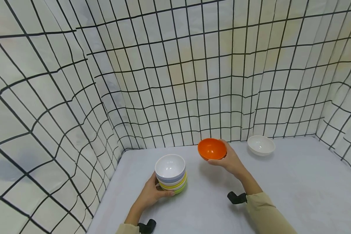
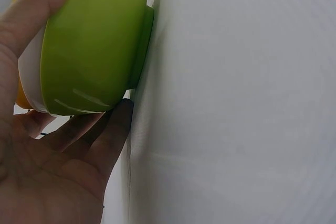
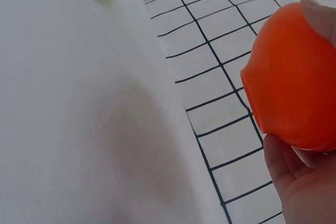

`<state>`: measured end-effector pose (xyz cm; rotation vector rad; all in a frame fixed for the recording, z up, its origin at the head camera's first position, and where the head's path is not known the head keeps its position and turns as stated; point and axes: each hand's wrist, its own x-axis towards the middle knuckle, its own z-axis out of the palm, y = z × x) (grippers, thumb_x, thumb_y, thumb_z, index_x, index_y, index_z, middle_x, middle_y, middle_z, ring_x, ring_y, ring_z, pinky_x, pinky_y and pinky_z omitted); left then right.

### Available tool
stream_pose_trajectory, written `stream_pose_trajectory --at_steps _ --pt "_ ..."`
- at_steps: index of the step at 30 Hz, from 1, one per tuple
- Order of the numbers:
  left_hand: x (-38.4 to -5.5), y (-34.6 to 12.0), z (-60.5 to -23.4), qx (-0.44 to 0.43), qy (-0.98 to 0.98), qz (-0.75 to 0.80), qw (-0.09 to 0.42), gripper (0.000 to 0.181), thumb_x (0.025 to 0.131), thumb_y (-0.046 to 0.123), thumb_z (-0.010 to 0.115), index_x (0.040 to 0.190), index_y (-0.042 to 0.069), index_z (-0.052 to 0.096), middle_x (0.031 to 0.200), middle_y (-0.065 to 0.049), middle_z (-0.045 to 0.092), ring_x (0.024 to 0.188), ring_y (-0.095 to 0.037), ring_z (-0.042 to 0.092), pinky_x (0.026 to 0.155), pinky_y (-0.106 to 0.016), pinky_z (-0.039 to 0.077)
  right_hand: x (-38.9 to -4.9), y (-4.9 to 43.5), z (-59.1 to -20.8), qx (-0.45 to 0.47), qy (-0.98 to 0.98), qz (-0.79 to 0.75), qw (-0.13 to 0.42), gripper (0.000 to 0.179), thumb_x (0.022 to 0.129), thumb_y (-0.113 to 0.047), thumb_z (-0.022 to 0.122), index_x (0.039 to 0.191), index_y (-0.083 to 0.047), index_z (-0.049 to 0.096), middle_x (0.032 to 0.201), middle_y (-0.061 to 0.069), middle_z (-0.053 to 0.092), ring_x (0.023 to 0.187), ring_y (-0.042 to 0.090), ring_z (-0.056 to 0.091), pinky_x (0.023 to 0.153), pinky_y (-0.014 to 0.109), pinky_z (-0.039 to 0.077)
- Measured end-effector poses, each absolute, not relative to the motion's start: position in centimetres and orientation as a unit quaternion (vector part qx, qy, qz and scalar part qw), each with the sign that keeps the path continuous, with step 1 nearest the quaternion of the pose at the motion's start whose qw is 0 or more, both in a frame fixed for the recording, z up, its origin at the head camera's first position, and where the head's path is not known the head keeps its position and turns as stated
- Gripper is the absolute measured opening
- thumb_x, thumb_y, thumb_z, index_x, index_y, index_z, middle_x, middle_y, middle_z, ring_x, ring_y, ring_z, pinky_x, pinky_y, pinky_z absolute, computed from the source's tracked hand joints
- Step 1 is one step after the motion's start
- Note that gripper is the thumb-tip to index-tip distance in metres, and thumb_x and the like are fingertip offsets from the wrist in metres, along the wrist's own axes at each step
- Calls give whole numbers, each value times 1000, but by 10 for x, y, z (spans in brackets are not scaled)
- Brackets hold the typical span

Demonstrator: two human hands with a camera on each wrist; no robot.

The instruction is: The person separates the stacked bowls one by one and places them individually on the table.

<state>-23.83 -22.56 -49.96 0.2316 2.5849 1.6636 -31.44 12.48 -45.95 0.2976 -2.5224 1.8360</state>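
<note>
My right hand (image 1: 230, 161) grips an orange bowl (image 1: 211, 149) by its right side, thumb in front and fingers behind. In the right wrist view the orange bowl (image 3: 294, 77) hangs above the table, apart from it. My left hand (image 1: 153, 191) holds the lower left side of a stack of nested bowls (image 1: 170, 167). White is the topmost bowl, with bluish, yellow, white and green rims beneath. The left wrist view shows the green bowl (image 2: 94, 45) at the bottom, its foot on or close to the table, thumb and fingers curled round its sides.
A white bowl (image 1: 261, 145) stands alone at the back right of the white table (image 1: 304, 182). Walls of white cloth with a black grid (image 1: 181, 74) rise behind and to the sides. Each wrist carries a black mount (image 1: 237, 197).
</note>
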Motion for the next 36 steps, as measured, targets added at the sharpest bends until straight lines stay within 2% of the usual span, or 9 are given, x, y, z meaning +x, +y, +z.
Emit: stream_pose_trajectory --at_steps 7,12,16,22,29,36 --pt "-238 -226 -499 70 837 542 29 113 65 29 98 157 23 32 153 -6 52 144 -34 47 119 -53 43 -321 134 -469 78 -801 594 15 105 78 -33 90 158 -14 25 156 13 42 139 37 44 110 57 52" --pt "-238 -227 -498 68 833 548 32 112 66 28 98 157 24 33 153 -6 52 144 -33 48 119 -52 44 -326 141 -476 47 -809 586 11 113 79 -35 89 162 -12 16 160 16 36 142 39 39 114 60 47" --pt "-238 -227 -498 69 831 551 33 112 66 27 98 157 23 33 152 -6 53 143 -32 49 118 -50 45 -330 147 -480 25 -812 582 18 113 78 -33 89 161 -10 16 160 18 35 142 40 38 116 61 44" --pt "-238 -227 -499 74 830 551 31 112 66 27 98 157 24 33 153 -6 52 143 -32 49 118 -49 46 -333 157 -487 -3 -825 565 21 108 79 -32 88 159 -8 18 157 19 36 140 41 39 114 61 45" --pt "-239 -228 -500 77 831 550 29 112 66 28 98 157 23 34 152 -6 52 143 -33 49 118 -49 46 -335 167 -494 8 -818 574 26 101 81 -22 86 156 -5 22 154 21 38 138 41 41 115 61 45" --pt "-239 -228 -500 77 832 549 31 111 66 28 98 157 23 33 152 -6 52 143 -32 49 118 -49 46 -336 172 -499 2 -835 550 19 104 81 -26 87 156 -1 20 153 24 37 137 43 41 115 62 44"
